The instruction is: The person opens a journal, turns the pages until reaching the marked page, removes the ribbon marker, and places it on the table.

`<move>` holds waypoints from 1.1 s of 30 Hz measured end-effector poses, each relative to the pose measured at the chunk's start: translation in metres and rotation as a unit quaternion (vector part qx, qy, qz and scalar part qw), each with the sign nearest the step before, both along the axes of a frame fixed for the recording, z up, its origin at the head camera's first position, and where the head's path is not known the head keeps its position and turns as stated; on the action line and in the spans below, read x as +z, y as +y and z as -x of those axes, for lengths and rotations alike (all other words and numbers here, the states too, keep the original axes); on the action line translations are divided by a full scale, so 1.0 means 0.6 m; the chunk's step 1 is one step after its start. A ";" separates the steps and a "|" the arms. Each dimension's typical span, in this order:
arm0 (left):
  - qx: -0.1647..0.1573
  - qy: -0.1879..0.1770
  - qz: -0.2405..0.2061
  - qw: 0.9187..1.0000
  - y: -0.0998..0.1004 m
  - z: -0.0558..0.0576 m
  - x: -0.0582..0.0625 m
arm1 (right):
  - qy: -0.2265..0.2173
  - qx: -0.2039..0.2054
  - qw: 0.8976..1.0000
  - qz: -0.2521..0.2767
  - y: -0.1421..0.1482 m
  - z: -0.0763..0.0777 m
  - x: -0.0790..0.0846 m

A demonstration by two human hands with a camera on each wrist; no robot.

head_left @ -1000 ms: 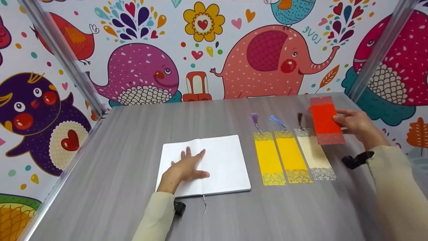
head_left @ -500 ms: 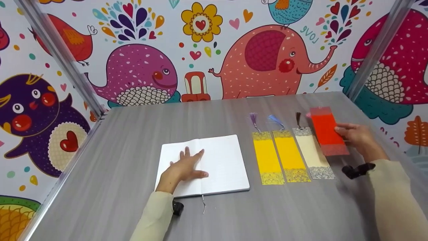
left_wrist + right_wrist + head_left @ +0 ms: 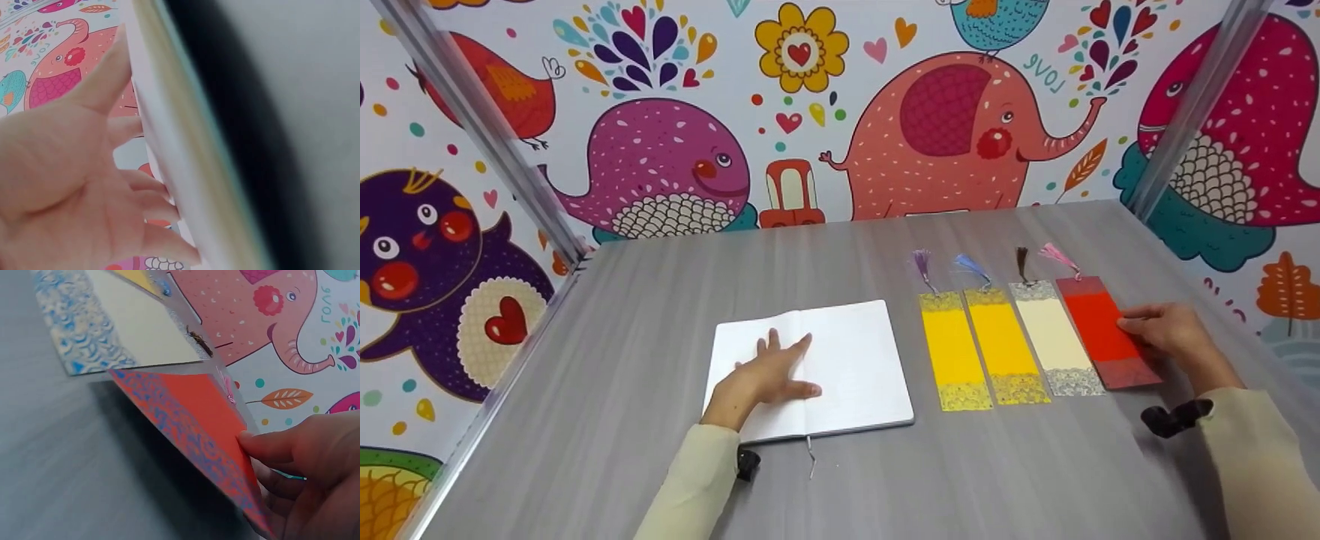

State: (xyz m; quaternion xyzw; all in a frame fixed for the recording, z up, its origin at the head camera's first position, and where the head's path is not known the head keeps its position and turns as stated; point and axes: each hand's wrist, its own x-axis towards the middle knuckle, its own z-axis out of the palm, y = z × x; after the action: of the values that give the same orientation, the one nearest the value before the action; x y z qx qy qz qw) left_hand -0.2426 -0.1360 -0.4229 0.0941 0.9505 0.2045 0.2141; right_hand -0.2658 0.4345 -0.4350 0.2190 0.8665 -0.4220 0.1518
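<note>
My right hand [image 3: 1174,337] pinches the right edge of a red bookmark [image 3: 1102,319] between thumb and fingers. In the right wrist view this bookmark [image 3: 197,422] is tilted, its near right part raised off the table over a shadow. A pink tassel [image 3: 1061,255] lies at its far end. My left hand [image 3: 765,375], fingers spread, rests on an open notebook [image 3: 859,367] with blank white pages. Seen from the left wrist, that hand's [image 3: 84,163] fingertips touch the page beside the thick page edge [image 3: 191,140]. A cream bookmark [image 3: 1050,337] lies just left of the red one.
Two yellow bookmarks [image 3: 956,349] with purple and blue tassels lie between the notebook and the cream bookmark, which has a brown tassel [image 3: 1021,262]. A thin ribbon [image 3: 811,457] hangs from the notebook's near edge. Patterned walls [image 3: 810,135] and metal posts [image 3: 502,135] bound the grey table [image 3: 607,375].
My right hand has lowered the red bookmark toward me and down beside the cream one, and its pink tassel now shows in full. My left hand stays on the notebook.
</note>
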 end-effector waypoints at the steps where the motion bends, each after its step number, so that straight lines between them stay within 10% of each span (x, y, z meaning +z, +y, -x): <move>1: 0.000 0.000 0.001 1.000 0.000 0.000 0.000 | 0.004 0.003 1.000 -0.010 -0.002 -0.002 0.000; 24: 0.002 0.010 -0.007 1.000 -0.001 -0.004 0.001 | 0.016 0.015 0.995 -0.099 -0.053 -0.029 0.024; 33: -0.008 0.014 0.001 1.000 -0.013 -0.005 0.003 | 0.089 0.043 0.986 -0.134 -0.122 -0.032 0.047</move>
State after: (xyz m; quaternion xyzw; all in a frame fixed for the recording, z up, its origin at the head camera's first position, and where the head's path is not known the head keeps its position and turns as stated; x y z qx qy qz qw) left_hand -0.2396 -0.1437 -0.4212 0.1040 0.9528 0.2004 0.2029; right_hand -0.2463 0.3615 -0.4071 0.1615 0.9338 -0.3133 0.0609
